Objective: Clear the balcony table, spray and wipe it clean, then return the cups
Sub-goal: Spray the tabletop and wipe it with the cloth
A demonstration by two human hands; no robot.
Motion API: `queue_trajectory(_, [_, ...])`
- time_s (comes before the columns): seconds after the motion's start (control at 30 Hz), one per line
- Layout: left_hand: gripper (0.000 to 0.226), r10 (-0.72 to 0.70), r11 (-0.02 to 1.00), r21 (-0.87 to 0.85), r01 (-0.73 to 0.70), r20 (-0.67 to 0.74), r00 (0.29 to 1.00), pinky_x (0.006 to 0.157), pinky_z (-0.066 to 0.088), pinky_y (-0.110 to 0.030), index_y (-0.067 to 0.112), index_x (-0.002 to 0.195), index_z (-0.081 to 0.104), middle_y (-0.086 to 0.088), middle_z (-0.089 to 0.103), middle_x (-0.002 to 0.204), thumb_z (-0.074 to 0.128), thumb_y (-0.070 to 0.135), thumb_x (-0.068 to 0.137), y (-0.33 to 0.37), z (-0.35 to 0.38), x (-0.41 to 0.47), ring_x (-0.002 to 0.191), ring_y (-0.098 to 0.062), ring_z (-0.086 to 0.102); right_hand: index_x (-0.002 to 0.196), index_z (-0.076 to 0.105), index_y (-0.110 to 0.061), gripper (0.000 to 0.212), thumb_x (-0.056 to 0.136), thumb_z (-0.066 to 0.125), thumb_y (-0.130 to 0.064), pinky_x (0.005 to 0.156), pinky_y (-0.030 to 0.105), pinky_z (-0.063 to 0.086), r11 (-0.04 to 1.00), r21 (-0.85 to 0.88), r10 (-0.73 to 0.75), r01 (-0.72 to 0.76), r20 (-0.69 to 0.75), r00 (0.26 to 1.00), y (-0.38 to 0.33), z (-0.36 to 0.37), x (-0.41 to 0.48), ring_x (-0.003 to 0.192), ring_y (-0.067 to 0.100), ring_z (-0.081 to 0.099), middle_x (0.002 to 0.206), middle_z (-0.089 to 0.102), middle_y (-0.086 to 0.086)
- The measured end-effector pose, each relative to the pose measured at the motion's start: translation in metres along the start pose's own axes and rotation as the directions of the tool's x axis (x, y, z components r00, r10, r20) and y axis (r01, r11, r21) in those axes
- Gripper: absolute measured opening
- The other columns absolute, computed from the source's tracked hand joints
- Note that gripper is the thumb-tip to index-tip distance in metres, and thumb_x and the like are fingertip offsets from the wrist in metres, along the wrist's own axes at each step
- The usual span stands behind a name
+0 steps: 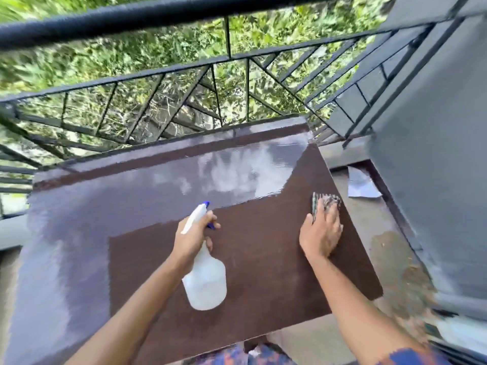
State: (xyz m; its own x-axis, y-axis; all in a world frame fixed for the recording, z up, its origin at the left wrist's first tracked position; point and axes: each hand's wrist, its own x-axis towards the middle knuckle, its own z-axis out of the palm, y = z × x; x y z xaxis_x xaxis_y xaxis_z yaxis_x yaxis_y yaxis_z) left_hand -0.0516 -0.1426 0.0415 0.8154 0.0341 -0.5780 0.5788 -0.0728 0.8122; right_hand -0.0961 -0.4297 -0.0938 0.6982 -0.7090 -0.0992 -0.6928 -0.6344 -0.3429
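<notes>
1. Nearest the lens, a patterned garment (266,355) shows at the bottom edge, and both forearms reach out over the brown counter (263,272). No cups are in view, so clearing looks done and this is the spray-and-wipe step
2. The left hand (191,237) holds the white spray bottle (205,280) above the middle of the counter. Its fingers (214,225) are wrapped round the neck by the blue trigger, and the nozzle aims toward the far side by the railing (158,75)
3. The right hand (320,233) lies flat on a dark patterned cloth (325,202) near the counter's right edge, fingers (329,216) straight and pressing it down rather than bunching it
4. The far half shines pale. Whether that is wet spray or reflected sky I cannot tell, so I would mist lightly and evenly there rather than soak one patch
5. Wipe in long overlapping strokes from the railing side toward the body, palm flat on the cloth, and work right to left so no strip is missed
6. Lift the bottle well clear of the cloth's path, and ease off at the right edge so dirt gathers in the cloth instead of dropping to the floor by the paper scrap (362,185)
</notes>
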Motion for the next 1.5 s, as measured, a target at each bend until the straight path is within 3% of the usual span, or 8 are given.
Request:
queue_trajectory(0.23, [0.02,0.033,0.998,-0.047,-0.042,-0.187,0.982,0.047,0.042,-0.029,0.011,0.093,0.07,-0.015,0.071,0.088,0.058,0.024,0.102,-0.015,-0.067,-0.017,0.041,-0.024,0.041,0.155,0.035,-0.028,0.066,0.094,0.059,-0.032,0.12,0.053,0.019,0.99,0.021,-0.144,0.143,0.122,0.982,-0.074,0.027,-0.045,0.147,0.033,0.027,0.166,0.022,0.007])
queue_trajectory(0.43, [0.018,0.01,0.99,-0.13,-0.062,-0.366,0.93,0.049,0.039,-0.03,0.015,0.088,0.069,-0.01,0.07,0.083,0.058,0.023,0.1,-0.032,-0.151,-0.043,0.047,-0.025,0.044,0.16,0.015,-0.029,0.077,0.096,0.055,-0.039,0.124,0.053,0.009,0.895,0.01,-0.424,0.446,0.333,0.843,-0.167,0.059,-0.125,0.153,0.034,0.011,0.169,0.004,0.01])
queue_trajectory(0.67, [0.022,-0.017,0.974,-0.209,-0.089,-0.456,0.89,0.046,0.041,-0.029,0.01,0.09,0.069,-0.012,0.072,0.083,0.057,0.024,0.103,-0.064,-0.253,-0.052,0.037,-0.02,0.043,0.16,0.013,-0.028,0.077,0.095,0.054,-0.036,0.123,0.054,0.008,0.687,0.091,-0.67,0.72,0.462,0.581,-0.271,0.102,-0.258,0.154,0.034,0.007,0.169,-0.001,0.01])
queue_trajectory(0.97, [0.016,-0.145,0.937,-0.343,-0.065,-0.551,0.822,0.038,0.039,-0.023,0.011,0.089,0.069,-0.012,0.072,0.083,0.059,0.019,0.1,-0.109,-0.39,-0.076,0.033,-0.016,0.043,0.159,0.018,-0.031,0.067,0.1,0.048,-0.037,0.123,0.052,0.003,0.419,0.248,-0.794,0.873,0.567,0.22,-0.376,0.16,-0.411,0.155,0.029,0.005,0.17,0.004,0.003])
queue_trajectory(1.13, [0.021,-0.151,0.935,-0.346,-0.074,-0.578,0.802,0.039,0.038,-0.021,0.023,0.082,0.072,-0.012,0.068,0.081,0.061,0.017,0.099,-0.128,-0.435,-0.095,0.033,-0.018,0.043,0.156,0.028,-0.035,0.063,0.097,0.052,-0.038,0.124,0.053,0.004,0.183,0.347,-0.81,0.92,0.584,-0.059,-0.381,0.177,-0.461,0.154,0.026,0.01,0.169,0.01,-0.002])
queue_trajectory(1.23, [0.016,-0.175,0.925,-0.373,-0.069,-0.58,0.795,0.038,0.038,-0.021,0.025,0.108,0.074,-0.012,0.066,0.079,0.063,0.019,0.099,-0.138,-0.442,-0.1,0.034,-0.018,0.043,0.152,0.034,-0.036,0.063,0.094,0.058,-0.035,0.122,0.054,0.015,0.026,0.379,-0.824,0.925,0.532,-0.195,-0.36,0.174,-0.469,0.151,0.028,0.023,0.167,0.021,-0.001])
queue_trajectory(1.4, [0.025,-0.234,0.914,-0.405,-0.002,-0.532,0.814,0.04,0.041,-0.023,0.012,0.117,0.067,-0.015,0.067,0.085,0.069,0.023,0.095,-0.148,-0.423,-0.095,0.038,-0.017,0.047,0.149,0.043,-0.033,0.062,0.09,0.062,-0.038,0.118,0.051,0.029,0.066,0.37,-0.882,0.927,0.456,-0.119,-0.304,0.156,-0.445,0.143,0.029,0.036,0.161,0.035,0.003])
queue_trajectory(1.5, [0.018,-0.18,0.934,-0.358,0.0,-0.47,0.864,0.038,0.038,-0.023,0.002,0.104,0.068,-0.018,0.067,0.086,0.065,0.018,0.1,-0.146,-0.395,-0.09,0.034,-0.013,0.044,0.147,0.046,-0.032,0.058,0.091,0.059,-0.039,0.116,0.05,0.031,0.138,0.348,-0.911,0.927,0.412,-0.019,-0.26,0.138,-0.422,0.142,0.028,0.038,0.159,0.038,0.004])
